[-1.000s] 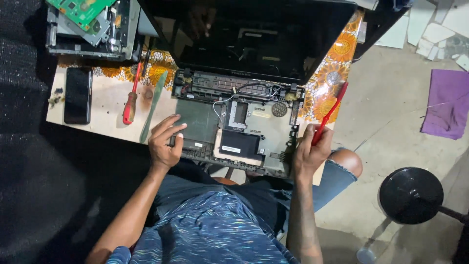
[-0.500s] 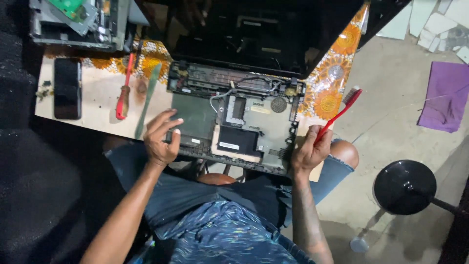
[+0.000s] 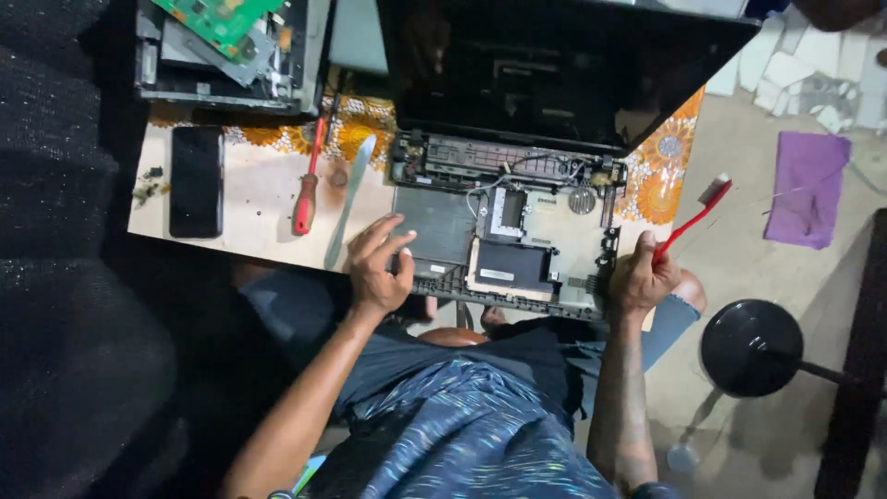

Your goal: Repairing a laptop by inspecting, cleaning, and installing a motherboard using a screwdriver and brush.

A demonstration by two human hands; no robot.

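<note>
An opened laptop (image 3: 517,231) lies on the bench (image 3: 254,199) with its base cover off — boards, cables and a round fan grille exposed, the dark screen standing open at 12 o'clock. The left hand (image 3: 379,263) rests at the laptop's 9 o'clock edge, fingers spread wide and flat on the dark panel, holding nothing. The right hand (image 3: 637,277) sits at the 4 o'clock corner of the base, closed around the handle of a red toothbrush (image 3: 698,211) whose bristled head points up toward 1 o'clock, clear of the laptop. At 9 o'clock of the left hand lie a flat metal pry tool (image 3: 349,199), a red-handled screwdriver (image 3: 307,189) and, farther out, a black phone (image 3: 196,180). A second dismantled chassis with a green circuit board (image 3: 222,18) sits at 11 o'clock — a black stool (image 3: 753,346) stands on the floor at 4 o'clock.
</note>
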